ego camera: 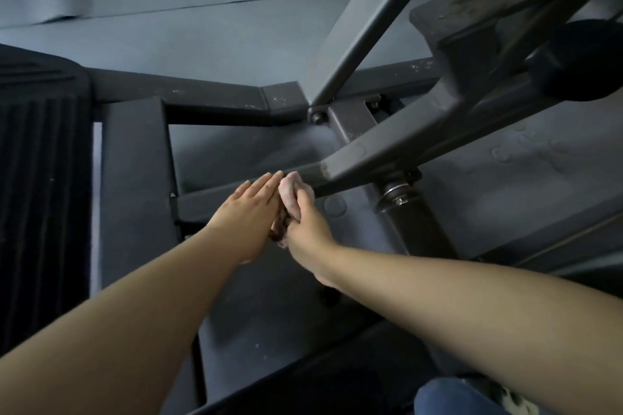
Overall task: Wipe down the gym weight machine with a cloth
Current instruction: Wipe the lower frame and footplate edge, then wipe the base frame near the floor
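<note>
The dark grey frame of the weight machine [381,148] fills the view, with a low slanted bar running from the centre to the right. A small pink cloth [289,194] lies bunched against that bar's lower end. My right hand [308,222] grips the cloth and holds it on the bar. Beside it on the left, my left hand [251,205] lies flat with straight fingers, its fingertips touching the cloth and bar. Part of the cloth is hidden between the two hands.
A ribbed black footplate [40,192] stands at the left. A black cylinder with a metal collar [404,209] rises right of my hands. A round black knob [586,61] is at the far right. Grey rubber floor [188,30] lies beyond. My knee in blue jeans [448,397] shows below.
</note>
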Tool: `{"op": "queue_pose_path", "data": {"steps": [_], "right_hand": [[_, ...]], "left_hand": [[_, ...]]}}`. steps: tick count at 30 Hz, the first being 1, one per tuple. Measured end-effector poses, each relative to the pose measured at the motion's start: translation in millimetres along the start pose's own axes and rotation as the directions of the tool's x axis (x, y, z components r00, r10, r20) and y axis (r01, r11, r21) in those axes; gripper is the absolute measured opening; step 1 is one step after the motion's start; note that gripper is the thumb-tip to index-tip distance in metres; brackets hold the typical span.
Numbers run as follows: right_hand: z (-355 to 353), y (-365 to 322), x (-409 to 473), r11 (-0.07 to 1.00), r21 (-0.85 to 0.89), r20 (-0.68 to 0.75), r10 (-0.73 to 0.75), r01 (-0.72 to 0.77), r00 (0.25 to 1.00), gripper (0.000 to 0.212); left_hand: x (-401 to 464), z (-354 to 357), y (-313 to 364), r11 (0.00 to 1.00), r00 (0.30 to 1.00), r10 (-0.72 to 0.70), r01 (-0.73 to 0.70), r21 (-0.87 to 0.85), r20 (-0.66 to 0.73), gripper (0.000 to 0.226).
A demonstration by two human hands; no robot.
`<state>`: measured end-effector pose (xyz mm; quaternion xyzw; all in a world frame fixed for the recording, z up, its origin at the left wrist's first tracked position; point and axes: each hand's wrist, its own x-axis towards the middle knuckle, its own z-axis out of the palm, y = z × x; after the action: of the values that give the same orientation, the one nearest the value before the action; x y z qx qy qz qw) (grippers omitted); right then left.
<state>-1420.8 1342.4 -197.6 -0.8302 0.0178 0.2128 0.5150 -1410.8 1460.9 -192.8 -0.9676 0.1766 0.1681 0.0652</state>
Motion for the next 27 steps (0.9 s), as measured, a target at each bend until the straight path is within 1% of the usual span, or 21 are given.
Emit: {"op": "queue_pose_path", "data": {"steps": [1, 2, 3, 4, 5, 7, 8, 11, 13, 16, 18, 20, 22, 24, 25, 26, 27], "right_hand": [[-1.8, -0.9, -5.6, 0.999, -0.024, 0.090, -0.029, 0.031, 0.995, 0.046], [-4.8, -5.2, -14.1, 1.000, 0.005, 0.184, -0.027, 0.027, 0.983, 0.048], [-7.6, -7.8, -20.3, 1.000, -0.024, 0.235, -0.006, 0.012, 0.972, 0.050], [-12.1, -8.0, -25.8, 0.998, -0.067, 0.257, 0.031, -0.014, 0.966, 0.050], [-16.4, -7.7, -32.8, 0.996, -0.091, 0.254, 0.042, -0.019, 0.966, 0.046], [-20.9, -8.2, -51.4, 0.992, -0.126, 0.250, 0.039, -0.007, 0.968, 0.033], [-22.6, -8.9, -62.5, 0.986, -0.168, 0.245, 0.040, 0.002, 0.969, 0.031], [-27.0, -16.5, -102.3, 0.958, -0.283, 0.255, 0.029, 0.046, 0.966, 0.040], [-26.7, -26.7, -136.5, 0.956, -0.289, 0.278, 0.035, 0.049, 0.960, 0.041], [-14.6, -38.0, -187.9, 0.952, -0.299, 0.249, 0.005, 0.072, 0.968, 0.042], [-2.3, -42.8, -221.7, 0.959, -0.270, 0.219, -0.023, 0.084, 0.975, 0.041], [11.4, -46.9, -254.9, 0.977, -0.199, 0.205, -0.032, 0.074, 0.978, 0.035], [29.1, -47.3, -285.4, 0.990, -0.132, 0.176, -0.027, 0.051, 0.984, 0.024], [51.0, -43.7, -314.2, 0.997, -0.069, 0.134, -0.020, 0.030, 0.991, 0.015], [62.8, -41.1, -327.0, 0.999, -0.036, 0.118, -0.017, 0.022, 0.993, 0.017], [74.9, -40.6, -340.6, 1.000, -0.004, 0.108, -0.014, 0.015, 0.994, 0.026], [86.7, -39.6, -352.0, 1.000, 0.029, 0.098, -0.003, 0.001, 0.995, 0.036]], "left_hand": [[-9.9, 2.0, -5.0, 0.999, 0.999, -0.034, 0.034, 0.004, 0.009, 0.084], [-18.7, 7.4, -8.4, 0.999, 0.998, -0.053, 0.053, 0.002, 0.021, 0.084], [-28.1, 8.1, -11.6, 0.998, 0.997, -0.062, 0.062, -0.005, 0.050, 0.083], [-36.1, 5.3, -13.0, 0.998, 0.994, -0.057, 0.058, -0.004, 0.095, 0.081], [-43.9, 2.5, -12.7, 0.998, 0.988, -0.057, 0.058, -0.002, 0.144, 0.079], [-60.1, -2.0, -11.6, 0.995, 0.979, -0.058, 0.073, -0.071, 0.197, 0.077], [-70.1, -5.4, -9.7, 0.987, 0.975, -0.065, 0.094, -0.134, 0.211, 0.078], [-106.5, -9.7, -0.5, 0.913, 0.965, -0.124, 0.203, -0.353, 0.233, 0.093], [-134.6, -12.1, 6.7, 0.837, 0.955, -0.150, 0.261, -0.482, 0.256, 0.098], [-175.4, -14.9, 19.5, 0.702, 0.953, -0.141, 0.287, -0.652, 0.268, 0.094], [-205.1, -16.6, 29.1, 0.617, 0.962, -0.164, 0.272, -0.739, 0.217, 0.086], [-238.6, -16.8, 40.6, 0.531, 0.969, -0.191, 0.236, -0.814, 0.157, 0.075], [-273.4, -10.6, 53.1, 0.415, 0.964, -0.226, 0.225, -0.882, 0.140, 0.066], [-308.1, 1.1, 65.6, 0.323, 0.955, -0.254, 0.232, -0.918, 0.152, 0.054], [-326.1, 5.0, 73.0, 0.279, 0.953, -0.261, 0.228, -0.933, 0.155, 0.047], [-343.3, 9.0, 80.0, 0.220, 0.954, -0.259, 0.213, -0.952, 0.153, 0.042], [-360.6, 10.8, 86.6, 0.137, 0.955, -0.250, 0.198, -0.971, 0.160, 0.042]]}}
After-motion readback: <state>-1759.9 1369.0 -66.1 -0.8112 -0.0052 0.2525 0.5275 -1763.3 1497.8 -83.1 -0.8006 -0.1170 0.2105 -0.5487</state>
